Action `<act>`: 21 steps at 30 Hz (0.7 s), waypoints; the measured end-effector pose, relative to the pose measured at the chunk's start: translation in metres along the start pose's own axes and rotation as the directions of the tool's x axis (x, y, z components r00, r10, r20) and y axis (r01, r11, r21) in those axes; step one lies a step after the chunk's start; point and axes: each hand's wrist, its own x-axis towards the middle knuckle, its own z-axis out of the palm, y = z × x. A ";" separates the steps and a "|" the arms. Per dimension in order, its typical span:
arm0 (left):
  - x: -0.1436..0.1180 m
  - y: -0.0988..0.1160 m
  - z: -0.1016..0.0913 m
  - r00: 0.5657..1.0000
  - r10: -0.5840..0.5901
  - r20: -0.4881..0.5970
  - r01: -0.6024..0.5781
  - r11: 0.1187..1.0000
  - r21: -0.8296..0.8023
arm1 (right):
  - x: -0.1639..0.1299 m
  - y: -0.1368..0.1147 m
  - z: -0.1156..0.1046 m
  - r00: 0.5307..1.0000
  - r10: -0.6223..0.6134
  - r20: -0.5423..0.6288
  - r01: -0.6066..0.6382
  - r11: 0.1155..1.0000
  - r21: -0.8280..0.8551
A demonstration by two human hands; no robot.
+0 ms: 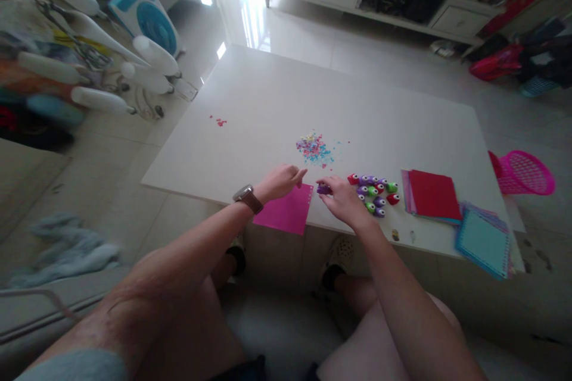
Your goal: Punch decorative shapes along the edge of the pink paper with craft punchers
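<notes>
A pink paper sheet [286, 212] lies at the near edge of the white table [268, 95]. My left hand [281, 181], with a watch on its wrist, rests fingers closed on the sheet's far edge. My right hand [342, 196] grips a small purple paper punch [323, 189] just right of the sheet. A cluster of several red, green and purple punches [376, 193] sits right of that hand. A pile of tiny coloured paper cut-outs [314, 149] lies beyond both hands.
Stacks of red and blue paper [431, 195] [482, 241] lie at the table's right. A pink basket [525, 172] stands off the right edge. A few red bits [220, 122] lie far left on the table. A fan [145, 18] stands on the floor.
</notes>
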 end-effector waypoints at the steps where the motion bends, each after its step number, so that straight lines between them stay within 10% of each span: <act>1: -0.002 -0.001 0.000 1.000 -0.028 0.001 0.028 0.999 0.041 | -0.001 -0.001 0.000 1.000 -0.002 0.003 0.002 1.000 -0.017; 21: -0.008 -0.008 0.011 0.989 -0.020 0.143 -0.032 0.935 0.352 | 0.000 -0.001 0.004 0.996 0.027 0.083 -0.019 0.996 -0.089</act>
